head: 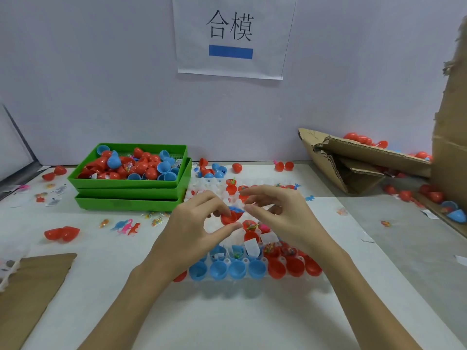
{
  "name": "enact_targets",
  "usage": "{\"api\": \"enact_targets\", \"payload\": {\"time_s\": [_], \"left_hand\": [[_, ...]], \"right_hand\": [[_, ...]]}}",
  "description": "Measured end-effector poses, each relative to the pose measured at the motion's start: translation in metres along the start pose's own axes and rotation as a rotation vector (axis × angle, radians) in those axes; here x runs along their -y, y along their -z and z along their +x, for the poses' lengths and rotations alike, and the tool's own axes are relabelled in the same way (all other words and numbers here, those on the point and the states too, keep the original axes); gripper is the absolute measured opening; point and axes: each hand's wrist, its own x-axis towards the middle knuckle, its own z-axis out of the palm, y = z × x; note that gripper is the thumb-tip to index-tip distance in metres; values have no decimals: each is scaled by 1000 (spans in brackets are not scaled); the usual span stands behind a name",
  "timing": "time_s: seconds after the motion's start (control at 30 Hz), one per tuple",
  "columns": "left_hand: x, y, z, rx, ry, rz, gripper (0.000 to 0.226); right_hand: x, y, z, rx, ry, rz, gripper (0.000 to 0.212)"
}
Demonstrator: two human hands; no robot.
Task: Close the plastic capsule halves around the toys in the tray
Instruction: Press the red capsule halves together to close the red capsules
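Red plastic, a capsule half, sits pinched in the left hand between thumb below and fingers above, its open mouth facing up and to our right with a small blue toy at its rim. We note the right hand just beside it on the right, fingers loosely spread and holding nothing we can make out; its fingertips almost meet the toy. Both hover over the clear tray, where blue halves and red halves stand open in the near rows. The right hand looks nearer the toy, so we judge seating it comes next. The wall sign reads 合模 above a blue bar. Stacked green bins sit on the surface to the left.
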Motion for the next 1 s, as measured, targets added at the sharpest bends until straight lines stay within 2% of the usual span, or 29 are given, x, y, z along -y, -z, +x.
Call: {"api": "enact_targets", "payload": {"time_s": [0.43, 0.7, 1.0], "left_hand": [[-11, 3, 2, -90, -1, -100, 22], [-13, 3, 2, -100, 17, -113, 21], [-15, 2, 2, -90, 39, -199, 22]], "right_hand": [[7, -1, -3, -159, 45, -37, 15], [9, -2, -3, -144, 171, -279, 19], [6, -8, -2, -205, 237, -189, 17]]}}
